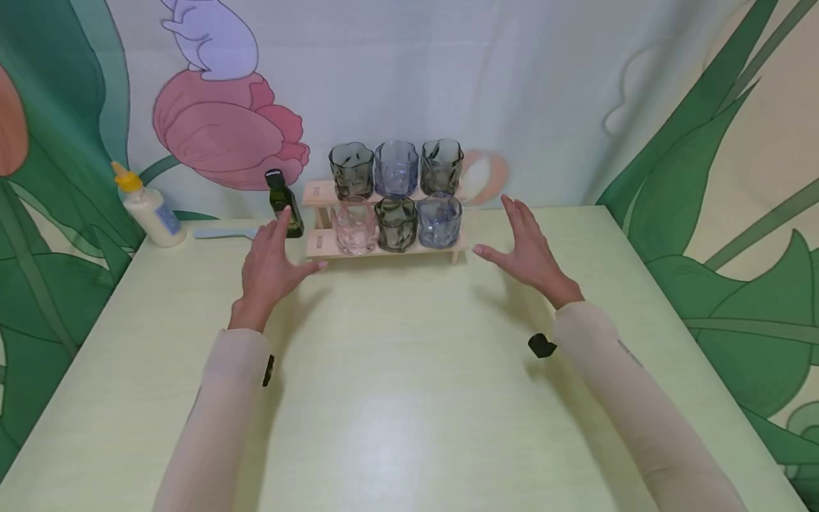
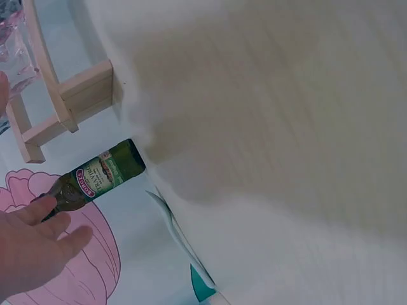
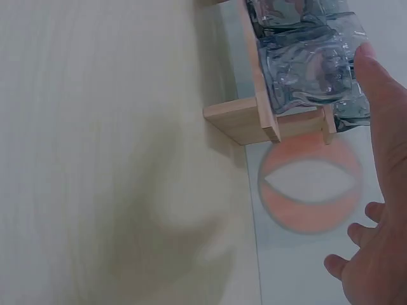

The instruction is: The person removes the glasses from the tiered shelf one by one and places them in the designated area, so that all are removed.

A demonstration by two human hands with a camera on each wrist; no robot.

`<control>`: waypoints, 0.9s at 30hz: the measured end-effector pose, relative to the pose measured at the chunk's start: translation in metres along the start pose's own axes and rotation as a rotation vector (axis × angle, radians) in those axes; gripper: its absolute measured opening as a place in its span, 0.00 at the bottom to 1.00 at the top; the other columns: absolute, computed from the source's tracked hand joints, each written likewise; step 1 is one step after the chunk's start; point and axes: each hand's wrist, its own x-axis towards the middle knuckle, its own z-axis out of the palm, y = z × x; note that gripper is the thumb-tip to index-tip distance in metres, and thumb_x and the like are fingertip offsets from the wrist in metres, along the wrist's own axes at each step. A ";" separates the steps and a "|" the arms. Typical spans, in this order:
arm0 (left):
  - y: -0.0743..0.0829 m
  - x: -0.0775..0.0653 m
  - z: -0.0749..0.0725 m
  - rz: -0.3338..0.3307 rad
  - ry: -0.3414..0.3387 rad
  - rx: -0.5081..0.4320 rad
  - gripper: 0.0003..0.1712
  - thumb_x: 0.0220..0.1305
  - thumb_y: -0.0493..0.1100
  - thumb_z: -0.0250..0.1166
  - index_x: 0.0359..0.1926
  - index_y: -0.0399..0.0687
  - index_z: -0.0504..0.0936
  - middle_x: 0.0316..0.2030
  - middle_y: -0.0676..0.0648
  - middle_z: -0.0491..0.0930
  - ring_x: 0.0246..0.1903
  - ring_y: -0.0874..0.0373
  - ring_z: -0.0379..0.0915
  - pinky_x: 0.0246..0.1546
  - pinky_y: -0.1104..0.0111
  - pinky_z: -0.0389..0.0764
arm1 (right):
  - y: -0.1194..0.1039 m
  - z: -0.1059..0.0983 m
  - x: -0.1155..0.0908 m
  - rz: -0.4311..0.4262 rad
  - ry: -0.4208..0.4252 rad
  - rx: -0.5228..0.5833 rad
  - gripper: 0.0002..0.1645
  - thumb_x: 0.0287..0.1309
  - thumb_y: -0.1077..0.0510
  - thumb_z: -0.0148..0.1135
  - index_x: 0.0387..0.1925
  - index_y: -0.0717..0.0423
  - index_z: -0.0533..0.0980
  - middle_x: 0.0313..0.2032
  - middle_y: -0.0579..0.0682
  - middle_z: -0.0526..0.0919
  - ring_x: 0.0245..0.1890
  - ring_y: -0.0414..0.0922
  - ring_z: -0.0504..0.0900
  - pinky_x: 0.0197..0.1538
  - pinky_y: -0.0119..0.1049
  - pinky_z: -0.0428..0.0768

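A two-tier wooden rack (image 1: pixel 390 252) stands at the back of the table, bearing several wavy glass tumblers. On its lower step are a pink tumbler (image 1: pixel 355 227), a dark grey tumbler (image 1: pixel 397 226) and a blue tumbler (image 1: pixel 439 222). The upper step carries a blue tumbler (image 1: pixel 397 169) between two dark grey ones. My left hand (image 1: pixel 270 267) hovers at the rack's left end, fingers spread, in front of a green oil bottle (image 2: pixel 102 175). Off the rack's right end, my right hand (image 1: pixel 527 249) is held with thumb and fingers apart. Both hands hold nothing.
A white glue bottle with a yellow cap (image 1: pixel 153 210) stands at the table's back left corner. Between it and the oil bottle lies a pale blue flat tool (image 1: pixel 224 233). A patterned curtain (image 1: pixel 544 92) hangs behind the table (image 1: pixel 384 398).
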 end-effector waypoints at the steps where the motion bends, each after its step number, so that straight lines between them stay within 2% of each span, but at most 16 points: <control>1: 0.001 0.002 0.000 -0.003 -0.011 -0.017 0.65 0.55 0.61 0.74 0.81 0.62 0.39 0.75 0.31 0.53 0.74 0.34 0.50 0.66 0.36 0.62 | 0.000 -0.001 0.002 0.003 -0.003 0.025 0.63 0.56 0.29 0.64 0.80 0.37 0.38 0.80 0.55 0.42 0.79 0.59 0.45 0.70 0.70 0.53; 7: 0.003 0.013 0.001 0.013 -0.071 -0.146 0.64 0.58 0.54 0.74 0.80 0.65 0.36 0.77 0.35 0.50 0.75 0.33 0.48 0.69 0.36 0.56 | -0.004 -0.008 0.015 0.006 -0.017 0.095 0.63 0.57 0.31 0.65 0.80 0.38 0.37 0.80 0.53 0.44 0.79 0.57 0.47 0.72 0.67 0.54; 11: 0.005 0.021 0.000 0.033 -0.104 -0.206 0.63 0.59 0.51 0.74 0.80 0.64 0.37 0.78 0.38 0.49 0.76 0.34 0.46 0.70 0.36 0.54 | -0.010 -0.017 0.026 0.000 -0.033 0.112 0.64 0.56 0.31 0.66 0.80 0.37 0.37 0.79 0.54 0.46 0.77 0.59 0.53 0.71 0.66 0.58; 18: 0.009 0.034 0.001 0.052 -0.189 -0.221 0.61 0.62 0.48 0.72 0.80 0.64 0.36 0.75 0.32 0.57 0.73 0.34 0.55 0.68 0.37 0.58 | -0.023 -0.035 0.049 -0.015 -0.029 0.135 0.64 0.54 0.35 0.70 0.80 0.35 0.40 0.77 0.59 0.54 0.75 0.61 0.58 0.68 0.66 0.62; 27: 0.004 0.045 0.008 0.057 -0.241 -0.202 0.58 0.63 0.46 0.71 0.80 0.62 0.39 0.64 0.30 0.69 0.62 0.34 0.67 0.61 0.41 0.70 | -0.036 -0.042 0.072 -0.008 -0.056 0.163 0.64 0.54 0.38 0.72 0.80 0.37 0.41 0.76 0.61 0.56 0.75 0.60 0.60 0.70 0.62 0.62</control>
